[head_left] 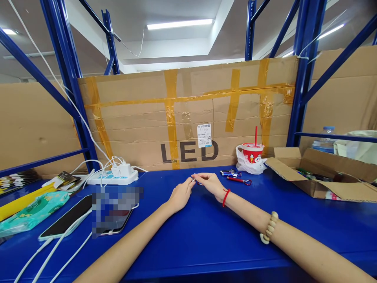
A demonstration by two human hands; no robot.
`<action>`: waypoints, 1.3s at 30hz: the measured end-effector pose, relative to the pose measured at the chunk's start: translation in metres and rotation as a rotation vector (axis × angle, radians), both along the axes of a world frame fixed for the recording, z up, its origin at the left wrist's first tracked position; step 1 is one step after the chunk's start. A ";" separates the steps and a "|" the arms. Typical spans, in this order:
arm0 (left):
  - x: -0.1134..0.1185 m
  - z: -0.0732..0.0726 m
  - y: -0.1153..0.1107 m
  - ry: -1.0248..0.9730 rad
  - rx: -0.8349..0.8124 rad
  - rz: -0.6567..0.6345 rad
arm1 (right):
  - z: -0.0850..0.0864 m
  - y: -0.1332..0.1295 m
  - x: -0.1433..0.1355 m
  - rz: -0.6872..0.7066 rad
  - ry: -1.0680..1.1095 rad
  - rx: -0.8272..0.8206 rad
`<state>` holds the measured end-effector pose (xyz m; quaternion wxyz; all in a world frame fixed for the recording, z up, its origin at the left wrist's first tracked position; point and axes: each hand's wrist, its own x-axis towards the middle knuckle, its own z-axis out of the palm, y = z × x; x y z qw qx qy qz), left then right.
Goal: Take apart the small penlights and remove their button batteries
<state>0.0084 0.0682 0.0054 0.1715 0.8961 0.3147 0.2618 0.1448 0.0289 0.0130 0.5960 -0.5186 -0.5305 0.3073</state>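
Note:
Both hands meet above the middle of the blue table (188, 243), fingertips close together. My left hand (181, 195) is closed, its fingers pinched at the tips near a small dark, shiny object (196, 181). My right hand (209, 184) is closed too, with thumb and fingers pinched on that same small object. Most of the object is hidden by the fingers, so I cannot make out what it is. Right of my right hand lie a few blue and silver pieces (231, 173) and a red pen-like item with a clip (239, 181).
An open cardboard box (326, 186) holding several items stands at the right. Beside it is a red cup (252, 153) in a plastic bag. At the left are a power strip (112, 177), cables, two phones (69, 216), a green packet (33, 210) and a yellow roll (25, 200).

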 end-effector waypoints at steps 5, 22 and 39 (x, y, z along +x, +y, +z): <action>0.001 -0.001 0.002 -0.056 -0.051 0.007 | -0.001 0.003 0.006 -0.012 -0.003 0.002; -0.004 0.006 0.000 0.276 0.463 -0.091 | -0.009 0.003 0.028 -0.127 -0.996 0.038; -0.003 0.002 0.002 0.283 0.429 -0.072 | -0.002 -0.006 0.036 -0.743 -1.249 -0.413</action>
